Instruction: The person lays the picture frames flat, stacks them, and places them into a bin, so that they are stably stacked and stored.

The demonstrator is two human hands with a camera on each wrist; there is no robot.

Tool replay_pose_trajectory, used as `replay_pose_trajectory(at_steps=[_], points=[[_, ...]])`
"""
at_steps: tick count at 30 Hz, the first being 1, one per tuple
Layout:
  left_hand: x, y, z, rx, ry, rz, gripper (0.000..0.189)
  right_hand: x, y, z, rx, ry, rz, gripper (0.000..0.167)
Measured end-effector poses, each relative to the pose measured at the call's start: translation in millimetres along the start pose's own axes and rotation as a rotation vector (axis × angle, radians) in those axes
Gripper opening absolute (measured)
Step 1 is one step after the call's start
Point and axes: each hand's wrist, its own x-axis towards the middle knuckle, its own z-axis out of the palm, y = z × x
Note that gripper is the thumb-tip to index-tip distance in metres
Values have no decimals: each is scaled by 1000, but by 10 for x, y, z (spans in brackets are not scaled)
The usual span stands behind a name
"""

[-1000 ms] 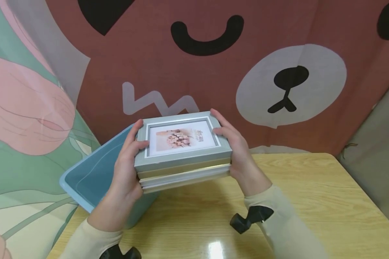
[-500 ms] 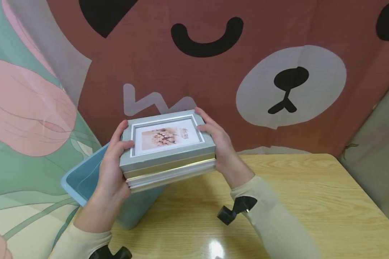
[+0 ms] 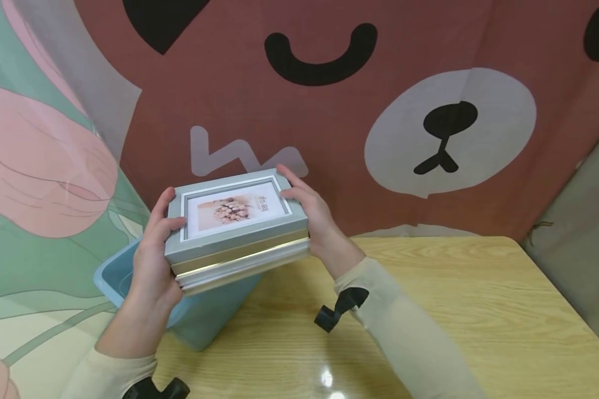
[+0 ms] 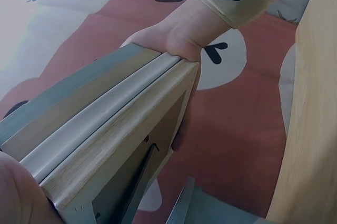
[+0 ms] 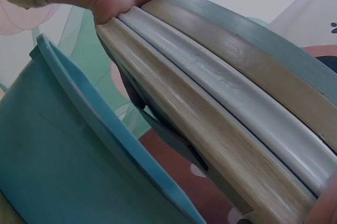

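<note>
Both hands hold a stack of several picture frames [image 3: 237, 244] in the air, tilted, over the right side of a blue plastic bin [image 3: 217, 316]. A grey-blue frame [image 5: 237, 21] with a flower picture lies on top. Below it come a tan-gold frame [image 5: 210, 40], a silver frame [image 5: 221, 84] and a light wood frame [image 4: 126, 129]. My left hand [image 3: 152, 260] grips the stack's left end, thumb on the top frame's border. At the other end my right hand [image 3: 316, 221] grips it, fingertips over the top edge. The stack hides part of the bin's opening.
The bin stands at the left of a wood-grain table [image 3: 429, 310]. Behind the table hangs a cloth [image 3: 329, 122] printed with a brown bear and pink flowers. A grey wall [image 3: 579, 221] is at the right.
Both hands have carried the stack of picture frames leftward, further over the bin, with a slight added tilt. The grip looks the same, and the bin has stayed in place.
</note>
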Motion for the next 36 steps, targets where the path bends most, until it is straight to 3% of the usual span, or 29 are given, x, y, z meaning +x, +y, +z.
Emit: replay_pose_trajectory(at_steps=[14, 21, 36], points=[[-1, 20, -214, -17, 72, 7, 58, 211, 132, 196, -19, -32, 27, 62], [-23, -7, -284, -47, 44, 57, 54, 273, 138, 267, -13, -51, 25, 64], [2, -60, -301, -58, 135, 161, 63, 429, 189, 296, -60, -58, 6, 60]])
